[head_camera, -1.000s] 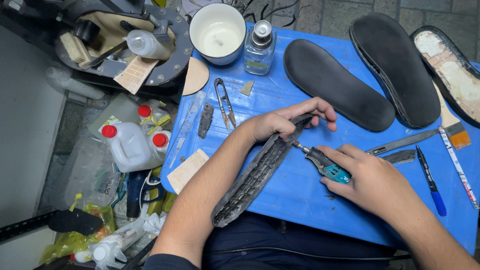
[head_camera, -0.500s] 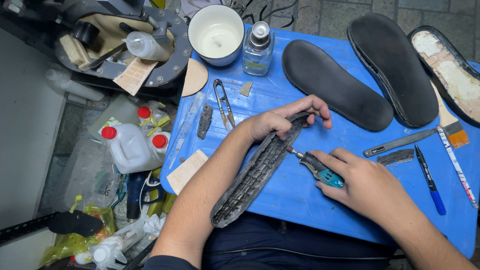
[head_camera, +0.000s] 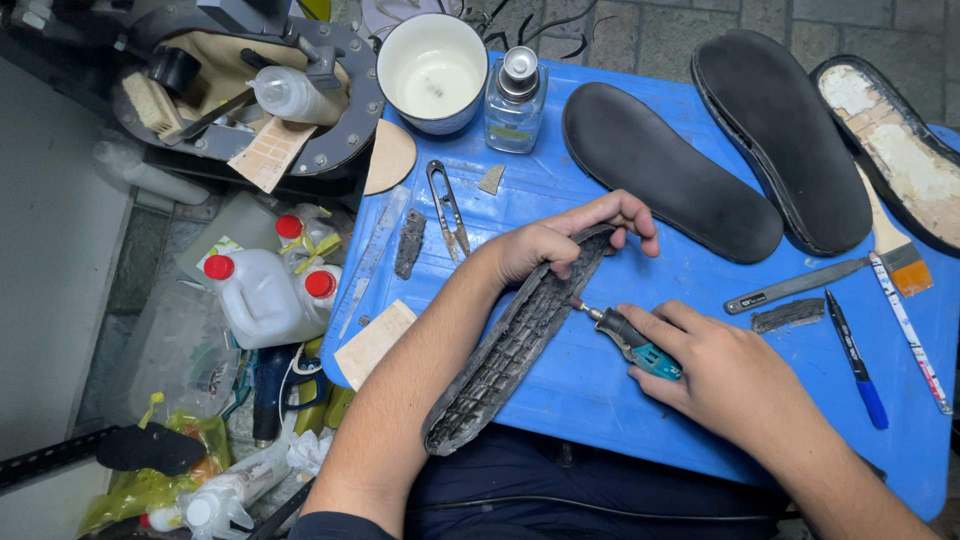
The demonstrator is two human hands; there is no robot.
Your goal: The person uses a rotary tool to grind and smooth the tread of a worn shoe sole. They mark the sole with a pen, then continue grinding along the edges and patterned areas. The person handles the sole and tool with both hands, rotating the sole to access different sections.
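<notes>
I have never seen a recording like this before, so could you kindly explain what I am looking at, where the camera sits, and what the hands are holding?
There is no machine here: a person works with two bare hands, filmed from a camera on their head looking down. The left hand grips a worn dark rubber shoe sole with ridged tread, tilted on edge on the blue work table. The right hand holds a small teal-handled rotary tool, its tip against the sole's edge. On the table lie two flat black soles, metal snips, a white bowl, a clear glass bottle, a metal file and a blue pen. White jugs with red caps stand to the left.
</notes>
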